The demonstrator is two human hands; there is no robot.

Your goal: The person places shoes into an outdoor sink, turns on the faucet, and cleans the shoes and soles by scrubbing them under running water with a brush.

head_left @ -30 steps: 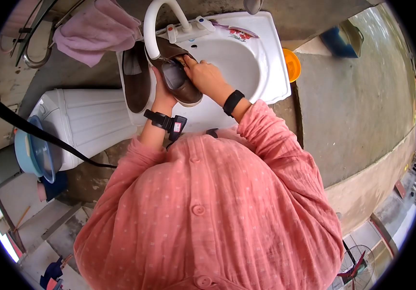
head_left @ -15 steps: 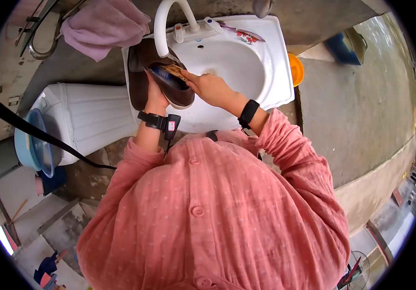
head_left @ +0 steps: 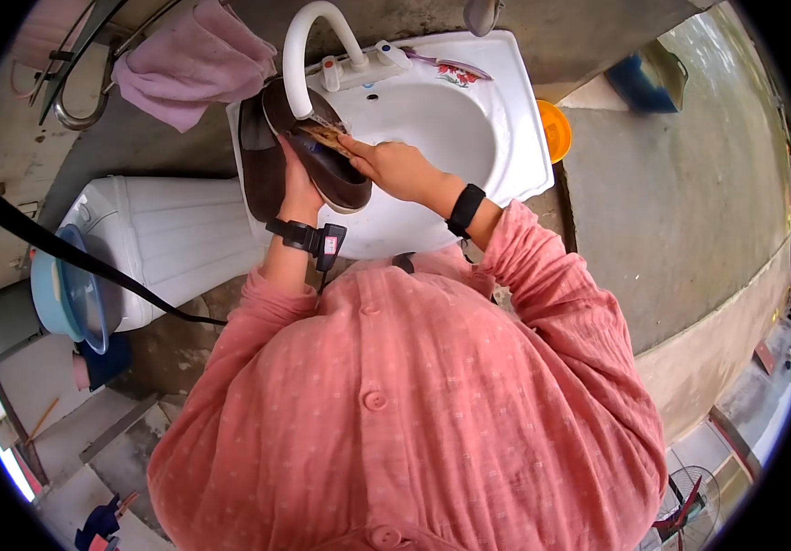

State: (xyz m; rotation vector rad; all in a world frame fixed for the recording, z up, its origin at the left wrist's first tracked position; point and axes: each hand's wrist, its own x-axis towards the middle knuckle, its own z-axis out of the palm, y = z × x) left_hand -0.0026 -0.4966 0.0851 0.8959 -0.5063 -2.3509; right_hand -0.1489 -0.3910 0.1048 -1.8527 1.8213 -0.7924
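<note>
My left hand [head_left: 300, 191] is wrapped round the side of a dark brown slip-on shoe [head_left: 344, 188] with a pale sole edge, holding it over the left part of the white sink [head_left: 517, 129]. In my right hand [head_left: 397, 169] is a wooden brush [head_left: 326, 138], its far end laid across the shoe near the opening. The white faucet [head_left: 296, 64] curves down with its spout right above the shoe and brush. A second brown shoe [head_left: 261, 174] rests on the sink's left edge, beside the held one. The brush's bristles are hidden.
A purple-handled toothbrush [head_left: 465, 68] lies on the sink's back ledge. A pink towel [head_left: 195, 69] hangs at the upper left. Left of the sink stands a white ribbed washing machine [head_left: 180, 230] with blue basins [head_left: 57, 292] at its end. An orange bucket [head_left: 554, 133] sits to the right.
The held shoe has tilted, so less of its blue insole shows. The brush has shifted slightly towards the spout and lies flatter across the opening. The whole view has moved a little.
</note>
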